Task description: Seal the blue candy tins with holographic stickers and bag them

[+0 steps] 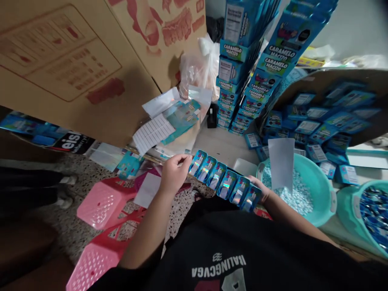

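Your row of six small blue tins (227,184) lies between your two hands at the centre of the frame, slanting down from left to right just above your black shirt (218,238). Your left hand (175,173) is at the row's left end, fingers curled in and thumb drawn close, the tips touching the first tin; you can't tell from this view whether they pinch it. Your right hand (261,190) grips the lower right end, partly hidden by the last tin, with fingertips showing behind its upper edge.

Just right of your right hand sits a teal basin (332,202) of pale pieces (298,202), with a white sheet (281,161) standing in it. Above and left of the row, near your left hand, lies a striped label sheet (153,134). Stacked blue boxes (233,50) marked "Caramelo Macizo" rise at upper right. Pink chairs (103,202) stand at lower left.
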Motion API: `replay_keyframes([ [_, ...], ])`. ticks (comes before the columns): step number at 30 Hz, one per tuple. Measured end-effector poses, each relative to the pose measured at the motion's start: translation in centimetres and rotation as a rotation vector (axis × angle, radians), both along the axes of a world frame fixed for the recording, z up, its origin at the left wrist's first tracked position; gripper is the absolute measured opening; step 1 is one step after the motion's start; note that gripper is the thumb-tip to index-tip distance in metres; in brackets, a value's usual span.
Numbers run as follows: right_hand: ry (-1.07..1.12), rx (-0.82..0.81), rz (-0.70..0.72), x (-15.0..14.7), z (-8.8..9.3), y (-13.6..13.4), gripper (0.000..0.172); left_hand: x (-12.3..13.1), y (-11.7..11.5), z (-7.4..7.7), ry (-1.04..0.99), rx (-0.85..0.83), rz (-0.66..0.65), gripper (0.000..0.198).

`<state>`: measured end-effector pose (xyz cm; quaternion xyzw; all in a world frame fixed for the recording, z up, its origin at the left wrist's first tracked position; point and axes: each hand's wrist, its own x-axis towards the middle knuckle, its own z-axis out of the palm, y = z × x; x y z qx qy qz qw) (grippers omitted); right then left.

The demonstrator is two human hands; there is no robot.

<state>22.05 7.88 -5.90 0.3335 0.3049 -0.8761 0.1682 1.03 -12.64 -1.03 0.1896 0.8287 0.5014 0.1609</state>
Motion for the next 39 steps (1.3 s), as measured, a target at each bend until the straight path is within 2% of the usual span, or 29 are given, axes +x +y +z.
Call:
replay_keyframes([
  [3,-0.02,-0.063,0.04,0.7,-1.0,0.4,0.039,0.9,0.6,0.8,0.16,-0.087,-0.058,0.021],
  [6,-0.021,-0.096,0.067,1.0,-1.6,0.5,0.04,1.2,0.9,0.8,0.255,-0.122,-0.055,0.02],
  [12,0.123,-0.1,0.085,0.2,-0.9,0.0,0.045,1.2,1.7,-0.9,0.369,-0.115,0.136,0.022],
  [14,0.155,-0.102,0.077,0.0,-0.4,-0.2,0.046,1.1,1.8,-1.0,0.388,-0.108,0.194,0.024],
  [16,0.166,-0.108,0.082,0.0,-0.1,-0.3,0.048,0.9,1.6,-0.8,0.38,-0.103,0.2,0.025],
  [20,0.177,-0.111,0.047,0.5,0.5,-1.0,0.055,0.7,0.3,-0.3,0.516,-0.103,-0.005,0.018],
  [23,0.193,-0.103,-0.03,0.8,0.8,-1.9,0.061,1.3,-0.6,-0.9,0.719,-0.106,-0.156,0.016],
  [28,0.158,-0.059,-0.095,1.5,0.8,-2.6,0.055,2.6,0.1,-2.4,0.824,-0.012,-0.241,0.025],
  [29,0.152,-0.049,-0.091,1.6,0.7,-2.6,0.054,2.7,0.5,-2.4,0.812,0.018,-0.204,0.023],
  [31,0.154,-0.041,-0.088,1.9,0.6,-2.7,0.052,2.7,1.6,-2.1,0.745,0.071,-0.043,0.019],
  [34,0.188,-0.065,-0.091,1.8,0.8,-3.1,0.055,2.2,3.4,-1.5,0.547,0.139,0.192,0.013],
  [37,0.27,-0.063,-0.112,1.2,1.2,-4.1,0.059,1.4,4.9,-0.8,0.302,0.239,0.265,0.008],
  [39,0.31,-0.036,-0.123,0.8,1.5,-4.7,0.06,0.9,5.5,-0.1,0.235,0.332,0.288,0.008],
])
